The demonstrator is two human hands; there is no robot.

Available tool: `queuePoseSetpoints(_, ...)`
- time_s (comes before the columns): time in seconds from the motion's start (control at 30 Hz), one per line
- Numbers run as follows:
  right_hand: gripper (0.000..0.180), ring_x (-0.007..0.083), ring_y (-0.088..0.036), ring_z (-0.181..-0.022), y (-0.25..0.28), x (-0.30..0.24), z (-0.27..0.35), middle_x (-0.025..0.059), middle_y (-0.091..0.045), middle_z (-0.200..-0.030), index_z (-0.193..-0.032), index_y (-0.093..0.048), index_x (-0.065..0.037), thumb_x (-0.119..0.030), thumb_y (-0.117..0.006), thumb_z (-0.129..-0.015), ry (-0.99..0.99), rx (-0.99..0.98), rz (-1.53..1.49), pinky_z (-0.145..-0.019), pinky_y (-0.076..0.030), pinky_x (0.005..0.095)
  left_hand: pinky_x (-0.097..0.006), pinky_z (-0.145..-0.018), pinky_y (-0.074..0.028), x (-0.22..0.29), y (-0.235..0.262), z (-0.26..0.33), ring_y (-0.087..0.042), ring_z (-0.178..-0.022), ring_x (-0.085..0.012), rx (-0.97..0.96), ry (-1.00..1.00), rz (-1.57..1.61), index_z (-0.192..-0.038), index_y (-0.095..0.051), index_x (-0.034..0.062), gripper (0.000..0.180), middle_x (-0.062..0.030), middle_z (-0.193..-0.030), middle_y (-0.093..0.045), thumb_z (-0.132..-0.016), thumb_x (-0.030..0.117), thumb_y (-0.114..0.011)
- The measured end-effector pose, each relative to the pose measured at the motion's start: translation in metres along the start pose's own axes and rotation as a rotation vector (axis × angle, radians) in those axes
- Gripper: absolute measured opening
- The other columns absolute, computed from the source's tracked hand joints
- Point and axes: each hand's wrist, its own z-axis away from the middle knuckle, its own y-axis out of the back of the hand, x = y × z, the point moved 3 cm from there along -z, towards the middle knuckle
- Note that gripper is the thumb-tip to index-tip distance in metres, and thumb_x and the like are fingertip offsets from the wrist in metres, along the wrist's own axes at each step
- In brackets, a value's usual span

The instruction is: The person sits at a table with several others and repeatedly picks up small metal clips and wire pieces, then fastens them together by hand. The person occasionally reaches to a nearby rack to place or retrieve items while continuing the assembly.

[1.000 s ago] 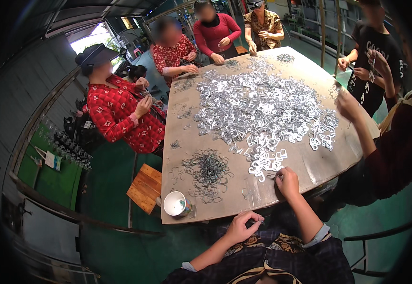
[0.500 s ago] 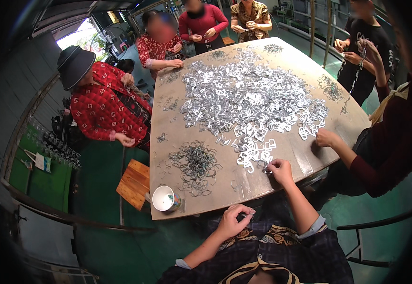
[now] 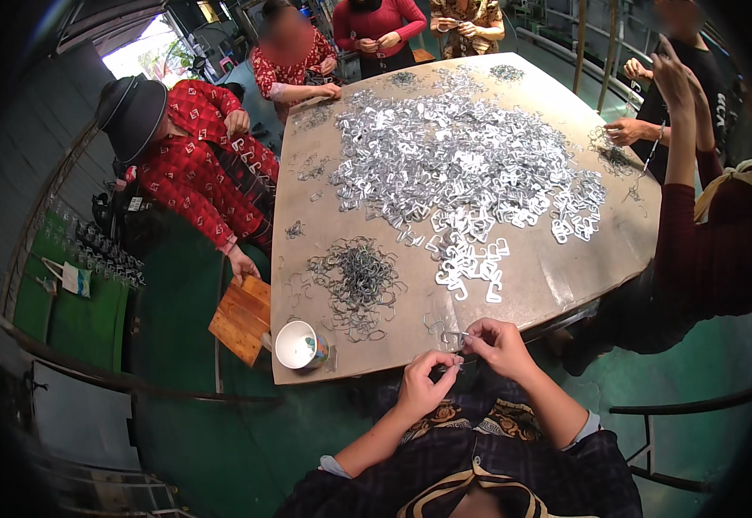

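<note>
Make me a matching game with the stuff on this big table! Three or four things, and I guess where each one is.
Things:
1. white cup
2. dark wire rings
3. shiny metal clips
4. wooden board

Places:
A. heaped over the middle of the table
B. off the table's left edge, below it
C. on the table's near left corner
D. small pile on the table, just beyond the cup

Pairs: 1-C, 2-D, 3-A, 4-B

Workshop: table (image 3: 557, 285) heaped with metal parts (image 3: 453, 164)
</note>
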Motion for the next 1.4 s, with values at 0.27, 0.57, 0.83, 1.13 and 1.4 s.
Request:
queuePoseSetpoints(0.27, 0.011, 0.0161, -0.062, -0.058, -0.016, -0.029, 0.014, 0.0124, -0.066, -0.071, -0.091, -0.064, 0.003, -0.006, -0.066, -0.085, 0.081, -0.008, 0.314, -0.056, -0.049, 0.0288, -0.031, -0.073, -0.050, 0.000, 0.003, 0.004, -0.065, -0.079, -0.0197, 0.046, 0.009, -0.153, -0.085, -0.063, 0.0013, 0.012, -0.0091, -0.083, -0.067, -0.079, 0.004, -0.072)
queuePoseSetpoints(0.57, 0.009, 0.0325, -0.065, -0.065, -0.025, -0.026, 0.025, 0.0164, -0.066, -0.075, -0.089, -0.062, -0.001, -0.008, -0.066, -0.085, 0.219, 0.033, 0.473, -0.060, -0.050, 0.0367, -0.038, -0.073, -0.048, 0.004, 0.004, 0.004, -0.063, -0.076, -0.0300, 0.054, -0.158, -0.329, -0.084, -0.063, 0.0028, 0.014, -0.0109, -0.079, -0.065, -0.075, 0.005, -0.074)
queuePoseSetpoints(0.83, 0.012, 0.0371, -0.065, -0.071, -0.021, -0.026, 0.031, 0.0181, -0.066, -0.077, -0.093, -0.059, -0.001, -0.009, -0.065, -0.087, 0.172, 0.070, 0.503, -0.061, -0.051, 0.0394, -0.038, -0.076, -0.050, -0.003, 0.038, -0.007, -0.063, -0.080, -0.0308, 0.045, -0.183, -0.403, -0.083, -0.067, 0.0023, 0.006, -0.0111, -0.084, -0.068, -0.079, 0.005, -0.070)
queuePoseSetpoints(1.13, 0.015, 0.0267, -0.068, -0.067, -0.019, -0.021, 0.034, 0.0141, -0.068, -0.077, -0.095, -0.061, 0.000, -0.007, -0.068, -0.083, 0.178, 0.071, 0.435, -0.061, -0.052, 0.0336, -0.040, -0.071, -0.053, -0.055, 0.099, -0.013, -0.062, -0.076, -0.0299, 0.069, -0.049, -1.099, -0.075, -0.067, 0.0044, 0.006, -0.0108, -0.076, -0.061, -0.076, 0.008, -0.063)
queuePoseSetpoints(1.4, 0.016, 0.0219, -0.068, -0.067, -0.024, -0.011, 0.035, 0.0128, -0.068, -0.077, -0.094, -0.063, 0.000, -0.007, -0.070, -0.081, 0.183, 0.049, 0.385, -0.062, -0.052, 0.0306, -0.038, -0.060, -0.055, -0.047, 0.085, -0.029, -0.067, -0.071, -0.0273, -0.187, -0.081, -1.304, -0.070, -0.067, 0.0037, 0.008, -0.0147, -0.073, -0.065, -0.071, 0.005, -0.059)
